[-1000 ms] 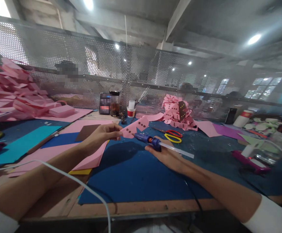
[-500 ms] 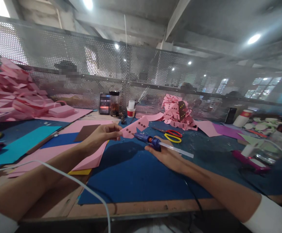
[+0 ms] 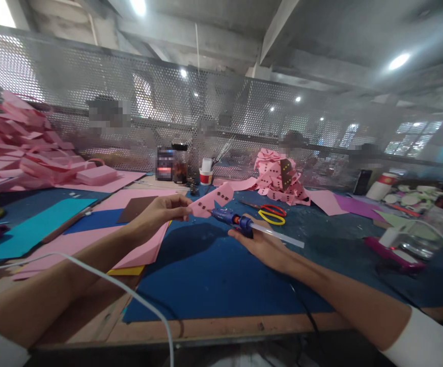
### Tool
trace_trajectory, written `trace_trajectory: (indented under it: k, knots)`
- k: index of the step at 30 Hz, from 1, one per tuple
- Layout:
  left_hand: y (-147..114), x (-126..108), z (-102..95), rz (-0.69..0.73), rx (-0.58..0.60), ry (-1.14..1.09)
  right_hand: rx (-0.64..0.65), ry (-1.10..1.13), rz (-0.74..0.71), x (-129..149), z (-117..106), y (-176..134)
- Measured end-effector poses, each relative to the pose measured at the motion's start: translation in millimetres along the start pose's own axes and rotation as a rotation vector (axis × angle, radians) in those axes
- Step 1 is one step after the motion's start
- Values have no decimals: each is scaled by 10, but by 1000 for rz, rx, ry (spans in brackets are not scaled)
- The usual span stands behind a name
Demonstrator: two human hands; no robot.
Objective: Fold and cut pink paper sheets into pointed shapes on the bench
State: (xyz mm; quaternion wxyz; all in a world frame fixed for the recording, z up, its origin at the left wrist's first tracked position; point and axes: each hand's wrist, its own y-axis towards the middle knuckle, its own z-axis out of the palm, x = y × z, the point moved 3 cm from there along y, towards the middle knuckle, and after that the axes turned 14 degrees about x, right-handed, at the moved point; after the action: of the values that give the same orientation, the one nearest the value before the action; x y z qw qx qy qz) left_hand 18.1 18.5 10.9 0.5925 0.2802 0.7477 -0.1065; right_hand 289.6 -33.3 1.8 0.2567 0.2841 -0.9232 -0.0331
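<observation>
Between the thumb and fingers of my left hand (image 3: 171, 208) is the end of a pink strip (image 3: 216, 200) with small dark squares on it. My right hand (image 3: 263, 244) is wrapped round a blue glue gun (image 3: 227, 216), and a long clear glue stick (image 3: 278, 234) juts from its back. The gun's nozzle points left and lies at the lower edge of the strip; whether it touches cannot be made out. Both are held above a dark blue sheet (image 3: 191, 275). Beyond my right hand lie scissors (image 3: 273, 215) with red and yellow handles.
A heap of dotted pink pieces (image 3: 278, 176) stands at the back, before a perforated metal screen (image 3: 221, 109). Pink strips (image 3: 23, 148) pile up at far left. A white cable (image 3: 130, 290) crosses near my left forearm. A magenta tool (image 3: 393, 255) lies right.
Hardly anything differs. Both hands, the pink strip and the glue gun keep almost the same place; the gun has shifted only very slightly.
</observation>
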Motion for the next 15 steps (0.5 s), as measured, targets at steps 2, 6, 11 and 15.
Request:
trace_trajectory:
  k: [2,6,11,15]
  knots:
    - [-2,-2,1,2,-1,-4,-3,12,-9,0,0,-1]
    - [9,-5,0,3,-6,-12,-10,4,10,-13,6,0]
    - [18,-10,8,-4,-22,-27,-12,28,-8,-13,-5,7]
    - [7,-26,15,-15,-38,-45,20,164,24,-7,-16,15]
